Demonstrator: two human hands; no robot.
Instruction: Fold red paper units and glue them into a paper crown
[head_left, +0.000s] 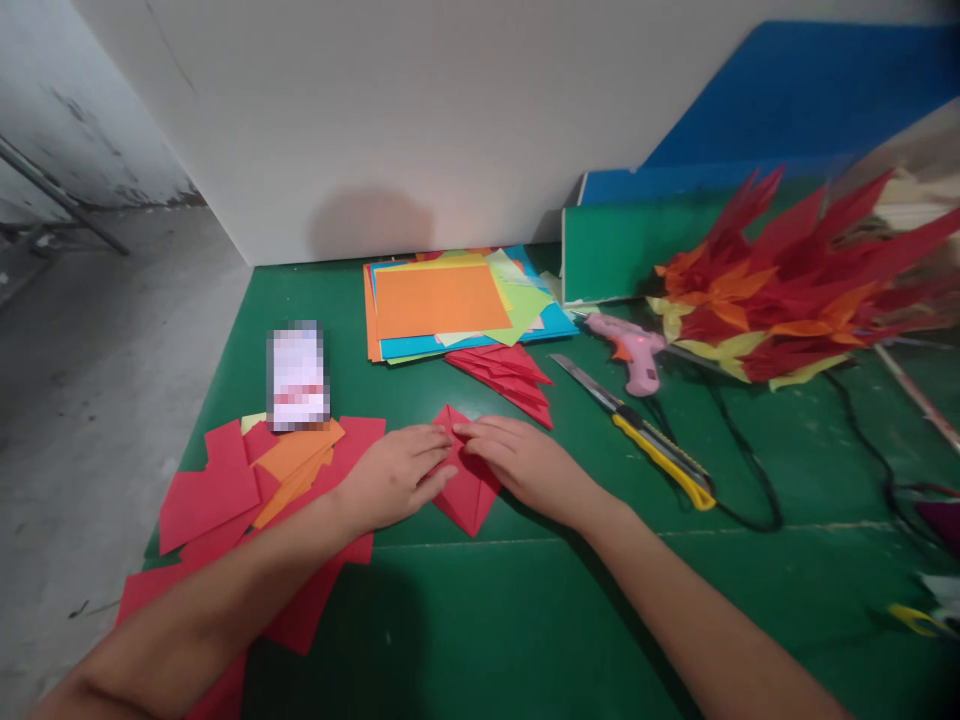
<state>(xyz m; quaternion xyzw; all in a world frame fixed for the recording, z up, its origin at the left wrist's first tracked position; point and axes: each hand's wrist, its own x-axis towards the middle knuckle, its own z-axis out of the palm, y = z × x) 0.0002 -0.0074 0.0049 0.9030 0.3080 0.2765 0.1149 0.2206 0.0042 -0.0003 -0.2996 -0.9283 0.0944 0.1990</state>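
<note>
A square of red paper, creased and partly folded, lies on the green table with one corner pointing toward me. My left hand rests on its left side, fingers stretched out and thumb apart. From the right, my right hand presses its outstretched fingertips on the paper's upper part, covering some of the folds. Just behind the paper is a fan of folded red paper pieces. Loose red sheets and orange scraps lie beside and under my left forearm.
Behind stands a stack of coloured paper. To the right lie a yellow box cutter with its blade out, a pink glue gun with a black cord, and a red-orange paper flame bundle. A phone lies left; a white board rises behind.
</note>
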